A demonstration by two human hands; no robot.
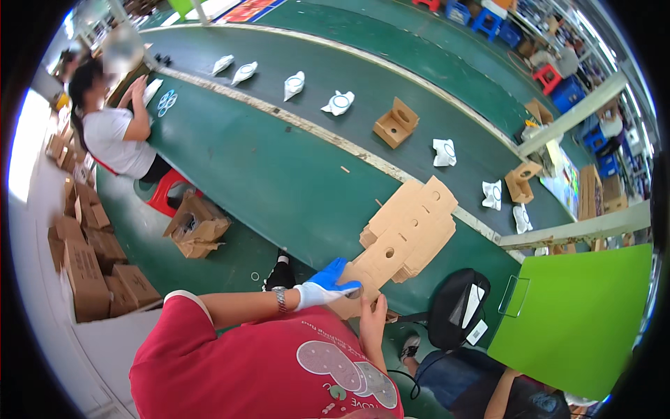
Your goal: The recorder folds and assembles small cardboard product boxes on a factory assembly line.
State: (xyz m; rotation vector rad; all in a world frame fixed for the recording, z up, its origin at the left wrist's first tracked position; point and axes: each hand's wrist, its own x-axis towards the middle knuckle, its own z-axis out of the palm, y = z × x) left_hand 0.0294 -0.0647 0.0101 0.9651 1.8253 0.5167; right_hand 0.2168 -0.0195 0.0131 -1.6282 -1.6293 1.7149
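Observation:
My left hand point(326, 285), in a white glove with blue fingers and a watch at the wrist, grips the near end of a flat brown cardboard piece point(368, 269) with a round hole. My right hand point(373, 318) is bare and holds the same piece from below, at its near edge. This piece lies at the front of a fanned stack of similar die-cut cardboard sheets point(415, 216) on the green table point(279, 174). My red shirt fills the lower part of the view.
A dark conveyor belt point(314, 70) beyond the table carries white bagged items point(338, 103) and folded cardboard holders point(396, 123). A person in a white shirt point(115, 136) sits at the far left. Cardboard boxes point(87, 258) crowd the floor. A green panel point(579, 314) and a black bag point(457, 307) are to the right.

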